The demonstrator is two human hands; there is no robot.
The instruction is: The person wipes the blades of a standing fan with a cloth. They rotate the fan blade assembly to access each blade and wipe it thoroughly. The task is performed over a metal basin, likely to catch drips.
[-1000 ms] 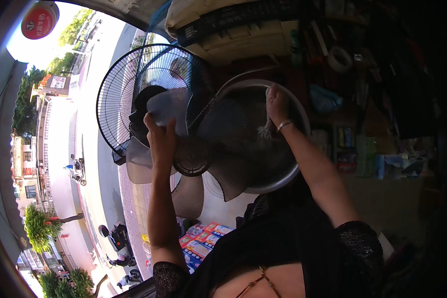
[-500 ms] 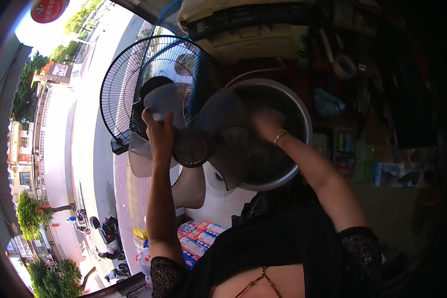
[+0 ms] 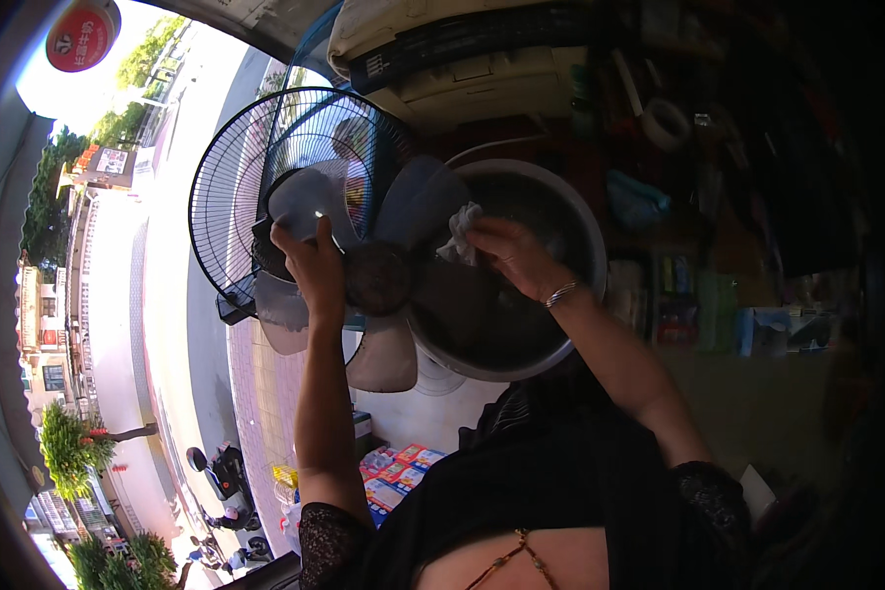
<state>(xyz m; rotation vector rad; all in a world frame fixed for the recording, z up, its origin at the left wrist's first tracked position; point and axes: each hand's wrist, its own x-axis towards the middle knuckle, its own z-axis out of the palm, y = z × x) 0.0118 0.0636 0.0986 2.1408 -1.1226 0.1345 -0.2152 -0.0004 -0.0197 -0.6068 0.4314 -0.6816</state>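
A translucent grey fan blade wheel (image 3: 391, 359) with a round dark hub tilts over the metal basin (image 3: 602, 261). My left hand (image 3: 314, 275) grips one of its blades, thumb and fingers apart around the edge. In my right hand (image 3: 519, 258) is a crumpled, whitish cloth (image 3: 459, 236), pinched in the fingers close to the blades over the basin. What lies in the basin is dark and hard to make out. Behind the blades on the left stands a black wire fan guard (image 3: 211, 187).
A pale drawer unit (image 3: 472, 84) stands beyond the basin. A roll of tape (image 3: 666, 125) and a light blue bag (image 3: 639, 200) lie in the dark clutter at right. Colourful packages (image 3: 403, 472) are at lower left. A street with parked motorbikes (image 3: 228, 482) shows at left.
My right hand has risen out of the basin and moved left toward the blades, and the cloth now shows in it. My left hand keeps its grip on the fan blade wheel.
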